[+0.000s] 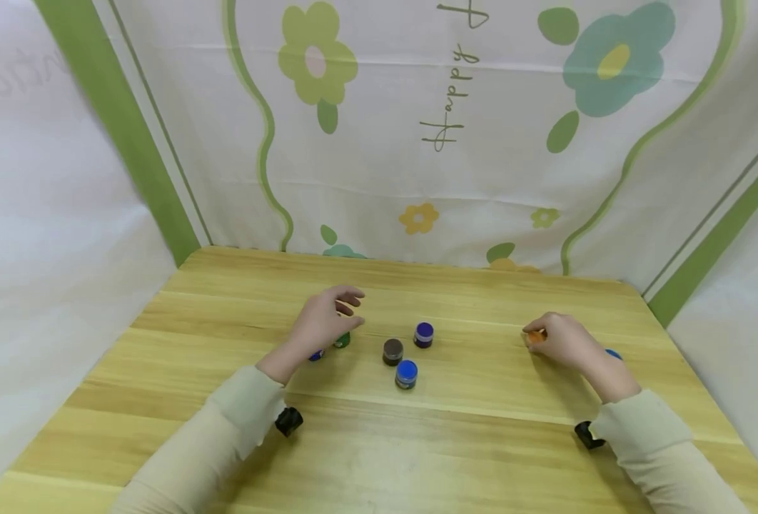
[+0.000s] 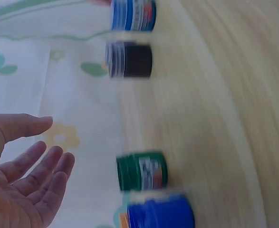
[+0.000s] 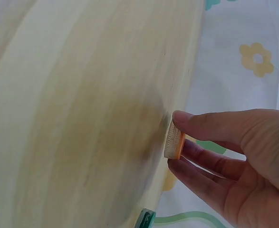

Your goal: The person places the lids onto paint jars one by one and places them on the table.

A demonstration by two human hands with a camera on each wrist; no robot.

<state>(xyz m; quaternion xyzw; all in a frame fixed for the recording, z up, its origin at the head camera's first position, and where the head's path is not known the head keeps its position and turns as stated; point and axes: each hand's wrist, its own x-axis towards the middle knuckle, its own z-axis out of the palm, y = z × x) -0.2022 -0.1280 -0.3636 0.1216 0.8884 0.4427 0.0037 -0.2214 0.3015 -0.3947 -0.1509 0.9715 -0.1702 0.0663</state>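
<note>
A white cloth (image 1: pixel 379 164) with printed flowers and green bands hangs behind a wooden table (image 1: pixel 482 450). Two pale sleeves (image 1: pixel 205 435) reach in over the tabletop, one from each side.

The left hand (image 1: pixel 324 314) is loosely spread, the thumb well apart from the fingers, which bend softly — it holds nothing and hovers near the jars on its side. The right hand (image 1: pixel 565 339) is nearly closed in a narrow pinch: thumb on one edge of a small orange disc (image 3: pixel 175 142), fingertips on the opposite edge. A black device (image 1: pixel 288 421) sits at each wrist.

Small jars stand on the table. Near the middle, a bright blue jar (image 1: pixel 407 375) is closest to the person, a dark brown jar (image 1: pixel 392 352) just beyond it, and a purple jar (image 1: pixel 424 335) farther back to the right. Below the left hand are a green jar (image 1: pixel 342 340) and, just beside it, a deep blue jar (image 1: pixel 316 355), both partly hidden in the head view. A blue object (image 1: pixel 613 354) peeks out behind the right wrist.

The disc is pale and ribbed around its rim, with its orange face towards the palm — whether it touches the table I cannot tell.
</note>
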